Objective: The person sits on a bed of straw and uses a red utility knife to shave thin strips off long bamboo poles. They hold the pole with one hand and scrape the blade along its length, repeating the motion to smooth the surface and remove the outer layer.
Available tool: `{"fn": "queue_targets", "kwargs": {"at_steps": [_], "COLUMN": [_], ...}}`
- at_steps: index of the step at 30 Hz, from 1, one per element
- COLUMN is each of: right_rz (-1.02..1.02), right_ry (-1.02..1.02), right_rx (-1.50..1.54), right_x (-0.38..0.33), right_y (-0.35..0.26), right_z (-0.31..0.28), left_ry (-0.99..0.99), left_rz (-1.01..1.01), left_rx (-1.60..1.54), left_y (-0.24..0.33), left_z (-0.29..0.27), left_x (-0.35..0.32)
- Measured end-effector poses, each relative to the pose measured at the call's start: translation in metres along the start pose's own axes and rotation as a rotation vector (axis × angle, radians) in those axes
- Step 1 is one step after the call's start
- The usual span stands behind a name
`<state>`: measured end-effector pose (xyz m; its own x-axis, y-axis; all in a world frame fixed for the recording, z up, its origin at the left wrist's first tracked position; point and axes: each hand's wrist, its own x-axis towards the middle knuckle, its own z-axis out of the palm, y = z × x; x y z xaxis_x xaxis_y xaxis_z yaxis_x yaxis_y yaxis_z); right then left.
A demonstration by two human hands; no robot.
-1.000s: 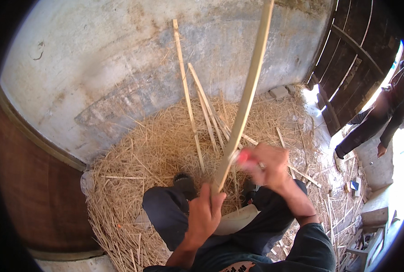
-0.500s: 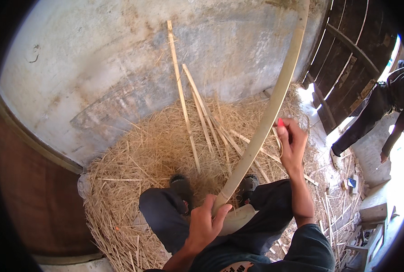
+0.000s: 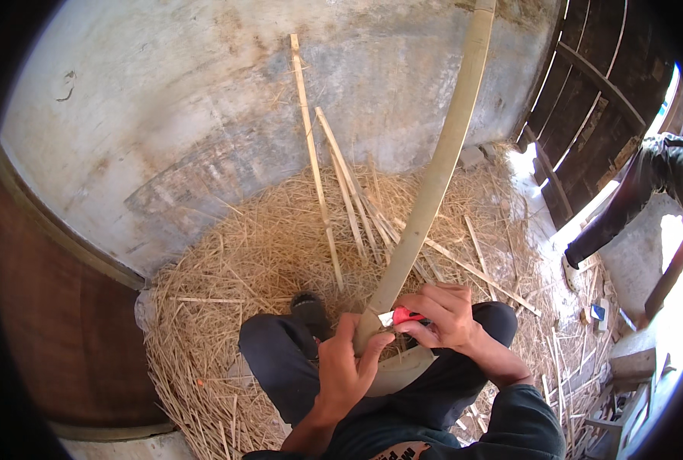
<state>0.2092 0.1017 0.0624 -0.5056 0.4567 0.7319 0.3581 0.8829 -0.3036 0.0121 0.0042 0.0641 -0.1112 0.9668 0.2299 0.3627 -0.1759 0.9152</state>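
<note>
A long pale bamboo pole [image 3: 433, 180] slants up from my lap toward the wall. My left hand [image 3: 347, 363] is closed around its lower end, with the thumb on the near side. In my right hand [image 3: 443, 317] is a knife [image 3: 407, 316] with a red handle, gripped in closed fingers. Its short blade touches the bamboo just above my left hand, by a ring-like joint. Another pale, curved piece [image 3: 400, 372] lies across my lap, partly hidden under my hands.
Straw-like shavings [image 3: 226, 307] cover the floor around my feet. Several thin strips [image 3: 311, 138] lean against the wall [image 3: 196, 100]. A brown panel [image 3: 65, 322] stands at the left. At the right, a person [image 3: 625, 199] is beside a dark wooden door [image 3: 587, 100].
My right hand has moved down and left with the knife, from beside the upper pole to just above my left hand. The pole's upper end has swung slightly left.
</note>
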Motion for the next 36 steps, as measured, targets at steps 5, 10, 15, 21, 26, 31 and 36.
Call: {"fn": "queue_targets", "kwargs": {"at_steps": [5,10,15,21,26,31,36], "right_rz": [-0.002,0.010,0.041,0.066,0.027,0.017,0.326], "right_ry": [-0.017,-0.016,-0.032,0.019,-0.006,-0.040,0.209], "right_rx": [-0.036,-0.061,-0.078,-0.112,-0.146,-0.167,-0.179], "right_x": [0.003,0.004,0.003,0.002,0.008,0.010,0.013], "right_y": [-0.003,-0.005,-0.006,0.004,0.007,0.005,0.035], "right_z": [-0.001,-0.001,-0.003,-0.005,-0.007,-0.007,-0.019], "left_ry": [0.021,-0.010,-0.020,-0.063,-0.065,-0.037,-0.090], "left_rz": [0.043,0.014,-0.003,-0.054,-0.087,-0.069,-0.159], "left_rx": [0.048,0.079,0.106,0.108,0.104,0.110,0.112], "left_y": [-0.003,-0.002,-0.007,-0.009,-0.011,-0.016,-0.025], "left_z": [0.000,-0.002,0.000,-0.003,-0.004,-0.004,-0.002], "left_x": [0.003,0.002,0.001,-0.005,-0.005,-0.008,-0.029]}}
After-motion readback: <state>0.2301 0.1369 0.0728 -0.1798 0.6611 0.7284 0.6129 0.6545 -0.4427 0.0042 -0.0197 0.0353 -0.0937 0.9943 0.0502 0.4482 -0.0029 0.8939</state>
